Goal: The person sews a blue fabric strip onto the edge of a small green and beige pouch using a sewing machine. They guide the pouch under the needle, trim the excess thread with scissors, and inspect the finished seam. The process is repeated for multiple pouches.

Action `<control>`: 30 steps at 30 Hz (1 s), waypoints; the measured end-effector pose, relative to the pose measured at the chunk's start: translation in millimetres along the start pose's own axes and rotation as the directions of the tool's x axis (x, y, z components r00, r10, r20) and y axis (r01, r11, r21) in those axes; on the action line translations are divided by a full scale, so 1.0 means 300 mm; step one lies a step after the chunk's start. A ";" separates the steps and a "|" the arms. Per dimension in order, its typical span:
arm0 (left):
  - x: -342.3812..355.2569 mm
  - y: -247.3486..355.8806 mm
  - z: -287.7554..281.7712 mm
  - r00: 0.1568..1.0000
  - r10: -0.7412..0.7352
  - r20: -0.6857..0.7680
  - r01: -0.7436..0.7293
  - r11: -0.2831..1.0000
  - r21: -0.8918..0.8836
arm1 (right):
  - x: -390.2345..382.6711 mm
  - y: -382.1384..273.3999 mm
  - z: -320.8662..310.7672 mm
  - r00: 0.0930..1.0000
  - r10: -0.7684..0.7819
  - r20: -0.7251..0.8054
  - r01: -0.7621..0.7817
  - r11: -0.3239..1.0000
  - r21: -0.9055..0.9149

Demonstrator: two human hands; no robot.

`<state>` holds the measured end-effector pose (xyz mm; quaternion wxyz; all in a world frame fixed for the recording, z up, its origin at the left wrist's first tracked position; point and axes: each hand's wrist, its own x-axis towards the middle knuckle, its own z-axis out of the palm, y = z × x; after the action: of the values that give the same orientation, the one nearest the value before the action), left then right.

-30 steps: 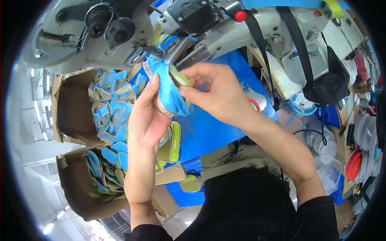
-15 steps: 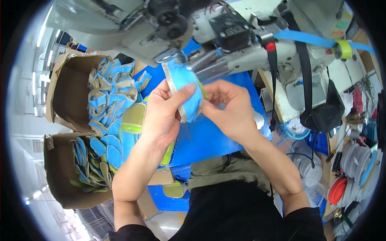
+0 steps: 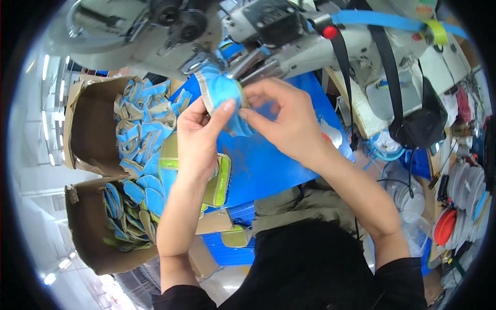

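A blue fabric piece (image 3: 221, 88) with beige edging is held up at the sewing machine (image 3: 268, 26), its far end under the machine's needle area. My left hand (image 3: 199, 137) pinches its left side, thumb lying on top of the cloth. At its right edge my right hand (image 3: 287, 116) is closed, thumb and forefinger pinching the beige border. The underside and the fingers beneath are hidden. Close to my left wrist lie olive fabric pieces with lime-green edging (image 3: 222, 181) on the blue tabletop (image 3: 258, 168).
On the left, one cardboard box (image 3: 95, 126) stands beside heaped blue-and-beige pieces (image 3: 147, 106). A nearer box (image 3: 85, 227) holds blue and olive pieces (image 3: 124, 206). Blue tape (image 3: 372, 18) runs to the machine past hanging black straps (image 3: 385, 62). Reels (image 3: 462, 183) stand far right.
Both hands and the blue piece appear farther left and higher, as does the machine; the view has shifted. The piece is turned somewhat, and my right fingertips now pinch its beige edge.
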<state>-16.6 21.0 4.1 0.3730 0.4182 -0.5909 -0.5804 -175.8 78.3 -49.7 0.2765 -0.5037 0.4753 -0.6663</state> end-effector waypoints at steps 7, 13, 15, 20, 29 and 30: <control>0.015 0.026 -0.039 0.997 0.013 0.073 -0.006 0.995 -0.100 | 0.013 0.071 0.008 0.981 -0.192 -0.028 0.191 0.980 -0.047; 0.005 0.029 -0.030 0.983 -0.142 0.115 0.165 0.960 -0.225 | -0.005 0.059 0.018 0.976 -0.210 -0.059 0.199 0.967 -0.157; 0.005 0.024 -0.033 0.985 -0.131 0.115 0.153 0.965 -0.212 | -0.005 0.060 0.021 0.978 -0.200 -0.059 0.190 0.971 -0.144; 0.006 0.015 -0.040 0.992 -0.094 0.085 0.107 0.980 -0.170 | -0.009 0.070 0.039 0.985 -0.157 -0.069 0.151 0.985 -0.079; 0.000 -0.011 0.006 0.999 0.024 -0.031 -0.025 0.999 -0.027 | -0.014 0.058 0.032 0.986 -0.147 -0.083 0.148 0.989 0.008; 0.002 -0.010 0.008 0.999 0.020 -0.034 -0.022 0.999 -0.032 | -0.014 0.060 0.033 0.987 -0.141 -0.082 0.141 0.990 0.000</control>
<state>-19.0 21.3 1.0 0.3957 0.4156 -0.5794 -0.5788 -167.1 71.3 -67.3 0.2104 -0.5073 0.4476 -0.7057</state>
